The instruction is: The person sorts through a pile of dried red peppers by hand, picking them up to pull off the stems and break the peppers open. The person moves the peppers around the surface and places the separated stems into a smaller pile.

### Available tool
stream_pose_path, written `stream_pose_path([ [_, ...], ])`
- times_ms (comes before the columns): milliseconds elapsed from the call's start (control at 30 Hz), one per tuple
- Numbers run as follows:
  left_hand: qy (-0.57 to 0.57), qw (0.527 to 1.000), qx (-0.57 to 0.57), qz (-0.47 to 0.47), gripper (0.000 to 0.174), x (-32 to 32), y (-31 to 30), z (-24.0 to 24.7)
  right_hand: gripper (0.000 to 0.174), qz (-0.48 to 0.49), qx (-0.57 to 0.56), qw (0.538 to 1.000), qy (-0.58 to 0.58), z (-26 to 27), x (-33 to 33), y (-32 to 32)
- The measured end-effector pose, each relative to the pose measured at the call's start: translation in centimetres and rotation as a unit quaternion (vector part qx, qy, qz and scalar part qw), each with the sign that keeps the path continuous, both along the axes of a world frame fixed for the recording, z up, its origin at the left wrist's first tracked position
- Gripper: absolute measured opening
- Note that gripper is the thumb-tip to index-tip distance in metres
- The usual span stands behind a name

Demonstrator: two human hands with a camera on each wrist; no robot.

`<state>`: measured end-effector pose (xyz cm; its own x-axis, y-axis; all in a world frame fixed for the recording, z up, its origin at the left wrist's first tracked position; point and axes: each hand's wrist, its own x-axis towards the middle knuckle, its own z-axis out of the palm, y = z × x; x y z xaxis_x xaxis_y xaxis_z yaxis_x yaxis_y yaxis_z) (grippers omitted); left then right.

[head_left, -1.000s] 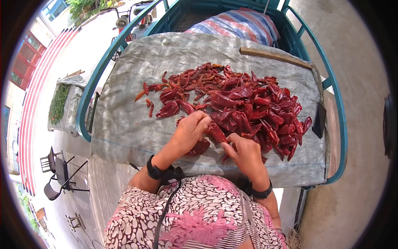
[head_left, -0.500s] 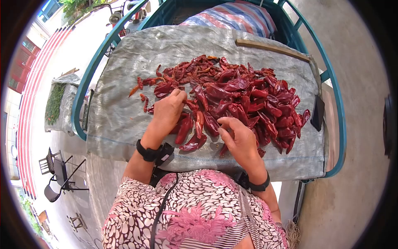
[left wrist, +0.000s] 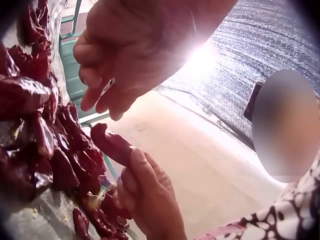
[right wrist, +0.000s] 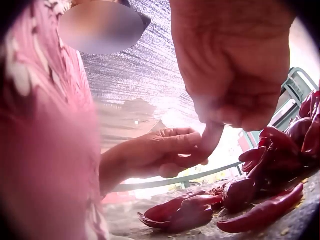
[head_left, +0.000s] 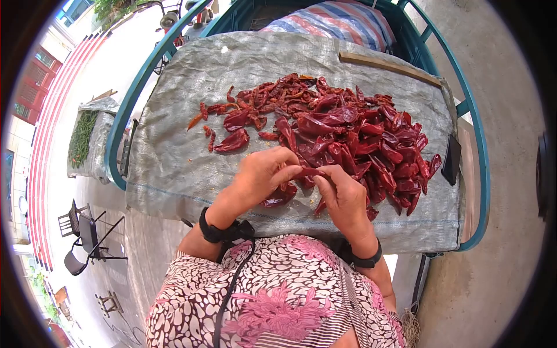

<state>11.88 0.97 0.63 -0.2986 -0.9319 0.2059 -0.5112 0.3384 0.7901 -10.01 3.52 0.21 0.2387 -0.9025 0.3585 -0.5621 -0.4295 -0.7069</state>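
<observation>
Above the near edge of a pile of dried red peppers (head_left: 342, 127), the right hand (head_left: 345, 200) pinches one curved red pepper (left wrist: 112, 146) by its end between thumb and fingers. The left hand (head_left: 261, 177) is at the pepper's other end, its fingers loosely bent. In the left wrist view a small gap separates the left hand (left wrist: 130, 55) from the pepper. The right wrist view has the right hand (right wrist: 232, 65) above and the left hand (right wrist: 155, 152) beside it; whether they touch the same pepper is unclear there.
The peppers lie on a grey woven sheet (head_left: 174, 139) over a cart with a green rail (head_left: 478, 156). A wooden strip (head_left: 389, 68) and a dark flat object (head_left: 451, 160) lie on the sheet. Behind is a striped bag (head_left: 342, 23); chairs (head_left: 90, 235) stand left.
The left hand first moved up and left to the peppers there, then came back down beside the right hand. The right hand, apparently empty half a second ago, now pinches a pepper.
</observation>
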Motion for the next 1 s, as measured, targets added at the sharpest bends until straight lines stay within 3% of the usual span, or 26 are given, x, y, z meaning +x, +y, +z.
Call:
stream_pose_path([
  [67,-0.073,0.993,-0.018,0.092,0.024,1.5,-0.8,-0.4,0.019,-0.015,0.021,0.999,-0.033,-0.1,0.0,-0.2],
  [200,-0.313,0.913,-0.030,0.258,0.039,4.9,-2.2,-2.8,0.026,-0.040,0.069,0.985,-0.155,0.0,0.6,-0.8],
  [300,-0.338,0.908,0.001,0.246,0.045,6.1,-2.6,-4.3,0.032,-0.027,0.087,0.956,-0.280,0.9,1.3,-0.5],
  [400,-0.310,0.922,-0.046,0.229,0.048,6.0,-2.5,-4.9,0.039,-0.012,0.115,0.962,-0.246,0.2,0.7,-0.4],
  [500,-0.256,0.944,-0.060,0.200,0.052,5.2,-1.5,-3.4,0.048,0.044,0.131,0.984,-0.115,-1.5,-0.3,-0.7],
  [600,-0.143,0.974,-0.014,0.174,0.049,3.3,-0.1,0.3,0.052,0.060,0.100,0.990,-0.079,-1.7,0.2,-0.6],
  [700,-0.011,0.995,-0.075,0.067,0.043,1.9,1.1,2.0,0.050,0.054,0.117,0.987,-0.095,0.1,1.1,0.1],
  [800,0.133,0.988,0.069,-0.025,0.035,0.6,2.0,1.6,0.050,0.088,0.102,0.987,-0.084,1.2,1.5,0.4],
  [833,0.249,0.951,0.175,-0.050,0.026,0.1,2.1,1.4,0.051,0.096,0.100,0.988,-0.062,0.7,1.3,0.6],
  [1000,0.228,0.948,0.223,-0.012,0.024,0.2,1.4,-0.2,0.055,0.111,0.103,0.988,-0.016,-1.2,0.5,0.5],
])
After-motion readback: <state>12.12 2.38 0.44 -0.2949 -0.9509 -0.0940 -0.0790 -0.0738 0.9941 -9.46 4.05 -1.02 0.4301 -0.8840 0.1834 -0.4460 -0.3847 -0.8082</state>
